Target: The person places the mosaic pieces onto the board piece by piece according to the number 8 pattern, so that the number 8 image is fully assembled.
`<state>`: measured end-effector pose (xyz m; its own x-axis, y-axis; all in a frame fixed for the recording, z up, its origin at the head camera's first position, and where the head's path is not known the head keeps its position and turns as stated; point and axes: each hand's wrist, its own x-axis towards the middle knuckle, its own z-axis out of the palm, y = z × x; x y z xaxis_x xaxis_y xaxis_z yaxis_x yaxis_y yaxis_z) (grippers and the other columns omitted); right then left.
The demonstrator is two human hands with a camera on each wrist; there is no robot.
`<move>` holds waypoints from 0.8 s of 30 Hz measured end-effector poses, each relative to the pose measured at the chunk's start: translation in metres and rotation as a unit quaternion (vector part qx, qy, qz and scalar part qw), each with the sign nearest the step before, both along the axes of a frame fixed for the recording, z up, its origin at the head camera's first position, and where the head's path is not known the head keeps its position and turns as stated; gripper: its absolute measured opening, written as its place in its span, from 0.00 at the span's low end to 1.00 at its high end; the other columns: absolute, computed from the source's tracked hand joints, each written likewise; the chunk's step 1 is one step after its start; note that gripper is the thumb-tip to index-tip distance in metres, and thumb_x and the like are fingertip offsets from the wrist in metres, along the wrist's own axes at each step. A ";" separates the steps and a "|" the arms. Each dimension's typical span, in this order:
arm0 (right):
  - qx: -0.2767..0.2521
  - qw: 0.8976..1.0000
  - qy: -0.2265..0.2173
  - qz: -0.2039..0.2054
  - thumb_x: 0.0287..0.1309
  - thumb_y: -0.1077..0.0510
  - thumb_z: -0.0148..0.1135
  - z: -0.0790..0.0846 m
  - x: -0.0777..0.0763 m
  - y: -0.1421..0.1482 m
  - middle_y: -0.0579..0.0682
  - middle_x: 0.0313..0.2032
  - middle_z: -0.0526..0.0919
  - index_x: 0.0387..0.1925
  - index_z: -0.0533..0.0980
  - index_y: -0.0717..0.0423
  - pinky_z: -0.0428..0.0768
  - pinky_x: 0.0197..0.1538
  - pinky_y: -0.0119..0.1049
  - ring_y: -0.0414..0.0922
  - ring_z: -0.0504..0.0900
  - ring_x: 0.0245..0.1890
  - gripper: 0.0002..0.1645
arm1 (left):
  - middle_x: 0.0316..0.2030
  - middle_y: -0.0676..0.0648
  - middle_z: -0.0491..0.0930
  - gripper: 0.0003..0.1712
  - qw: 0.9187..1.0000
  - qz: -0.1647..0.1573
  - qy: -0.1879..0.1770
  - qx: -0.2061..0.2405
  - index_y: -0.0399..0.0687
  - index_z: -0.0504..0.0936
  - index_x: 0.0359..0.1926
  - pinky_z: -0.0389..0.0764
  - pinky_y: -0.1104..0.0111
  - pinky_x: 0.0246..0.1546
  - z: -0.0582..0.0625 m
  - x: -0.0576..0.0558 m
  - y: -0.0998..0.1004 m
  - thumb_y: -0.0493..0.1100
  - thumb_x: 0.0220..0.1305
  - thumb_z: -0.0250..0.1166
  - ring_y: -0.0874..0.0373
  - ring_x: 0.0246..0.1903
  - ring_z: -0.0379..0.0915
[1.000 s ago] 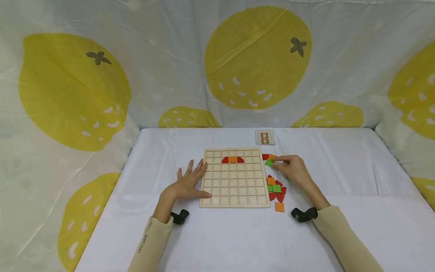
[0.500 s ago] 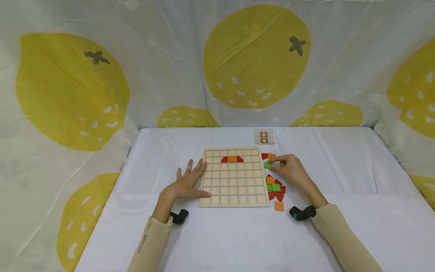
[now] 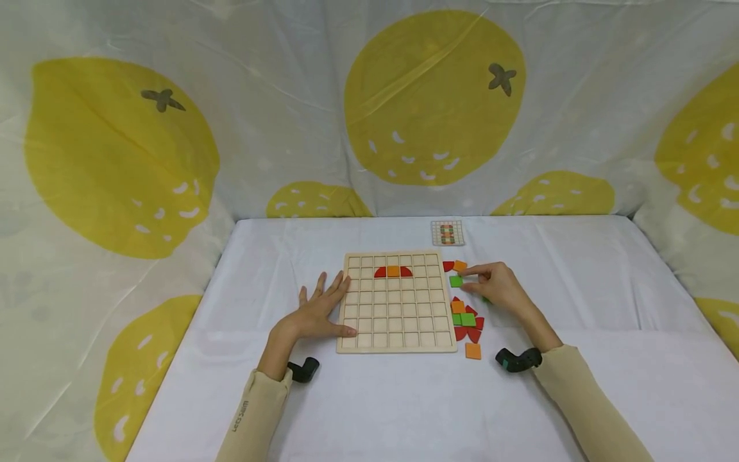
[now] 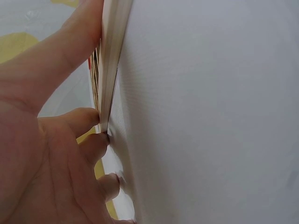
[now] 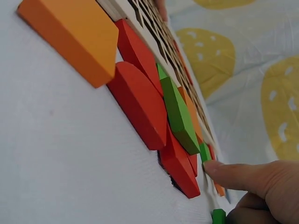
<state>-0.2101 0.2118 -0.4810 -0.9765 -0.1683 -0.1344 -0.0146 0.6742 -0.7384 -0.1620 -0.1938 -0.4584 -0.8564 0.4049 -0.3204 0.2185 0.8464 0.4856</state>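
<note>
A square wooden grid board point(image 3: 397, 309) lies flat on the white cloth. In one row near its far side, an orange square tile point(image 3: 393, 271) sits between two red curved tiles. My left hand point(image 3: 314, 314), fingers spread, rests against the board's left edge, its thumb over the near left corner; the left wrist view shows fingertips touching the rim. To the right of the board, my right hand point(image 3: 498, 285) holds a green square tile point(image 3: 455, 282) between thumb and index finger, low on the cloth. The thumb point(image 5: 219, 169) touches the tile in the right wrist view; the index fingertip is hidden there.
Beside the board's right edge lies a pile of red, green and orange tiles point(image 3: 467, 319). A loose orange tile point(image 3: 473, 351) lies nearer. Another orange tile point(image 3: 460, 265) is by the index finger. A pattern card point(image 3: 447, 233) lies behind the board.
The green tile, earlier tilted and overlapping the orange tile, has come down slightly nearer and lies apart from it. My right hand shifted a little with it; the left hand stays put.
</note>
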 end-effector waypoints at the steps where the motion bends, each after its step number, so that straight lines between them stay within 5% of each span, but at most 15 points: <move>1: -0.001 1.000 0.002 0.001 0.60 0.58 0.75 0.000 0.000 0.000 0.44 0.17 0.60 0.53 0.86 0.59 0.57 0.26 0.32 0.43 0.62 0.20 0.19 | 0.84 0.45 0.34 0.68 1.000 0.000 0.000 0.001 0.49 0.42 0.84 0.24 0.26 0.72 0.000 0.000 0.000 0.62 0.57 0.76 0.36 0.82 0.17; 24: -0.046 0.999 0.003 -0.013 0.61 0.56 0.74 0.005 0.000 -0.013 0.44 0.16 0.56 0.52 0.84 0.62 0.56 0.24 0.31 0.40 0.57 0.18 0.20 | 0.84 0.44 0.35 0.67 1.000 0.003 -0.001 0.008 0.48 0.43 0.84 0.24 0.27 0.72 0.001 0.001 0.001 0.61 0.57 0.77 0.36 0.82 0.17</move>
<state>-0.2097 0.1991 -0.4760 -0.9816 -0.1541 -0.1128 -0.0030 0.6030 -0.7977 -0.1614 -0.1929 -0.4572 -0.8588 0.4043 -0.3147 0.2122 0.8397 0.4998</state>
